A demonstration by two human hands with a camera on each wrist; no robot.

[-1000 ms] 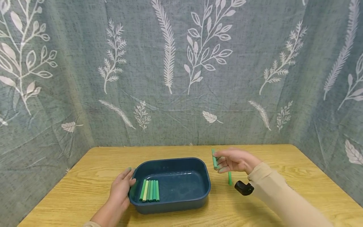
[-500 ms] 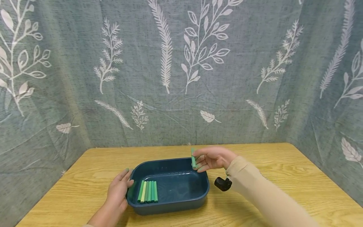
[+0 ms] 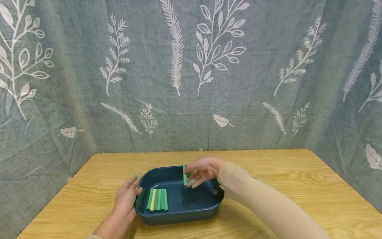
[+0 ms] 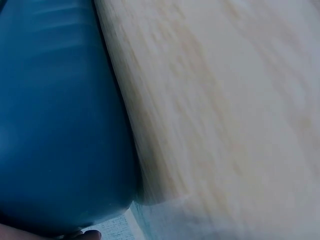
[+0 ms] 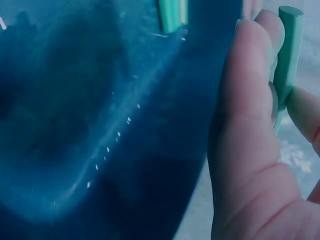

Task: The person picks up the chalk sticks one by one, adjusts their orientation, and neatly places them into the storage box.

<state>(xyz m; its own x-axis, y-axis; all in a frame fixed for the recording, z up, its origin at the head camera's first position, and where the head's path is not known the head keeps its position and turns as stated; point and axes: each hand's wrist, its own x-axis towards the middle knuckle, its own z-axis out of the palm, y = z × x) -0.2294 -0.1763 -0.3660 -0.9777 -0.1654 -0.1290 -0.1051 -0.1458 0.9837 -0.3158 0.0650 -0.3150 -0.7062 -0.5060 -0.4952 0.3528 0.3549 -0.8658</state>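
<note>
A dark blue plastic tub (image 3: 179, 217) stands on the table. My left hand (image 3: 125, 199) holds its left end, thumb at the rim and fingers along the outer wall. In the left wrist view only a bit of that hand shows below the tub. Between thumb and fingers my right hand (image 3: 204, 171) pinches a green chalk stick (image 3: 185, 176), held nearly upright over the tub's back part. In the right wrist view the stick (image 5: 289, 55) shows its darker flat end, and green dust marks the fingertips. Several chalk sticks (image 3: 158, 200), green and one yellow, lie side by side in the tub's left end.
The wooden table (image 3: 262, 162) runs back to a grey-green curtain (image 3: 185, 126) with white leaf prints, which also hangs at both sides. A black wrist camera (image 3: 220, 193) under the right sleeve overlaps the tub's right end.
My right hand has carried the green chalk stick leftward from beside the tub to over it. Another green stick on the table at right is now hidden behind the sleeve. The left hand has stayed.
</note>
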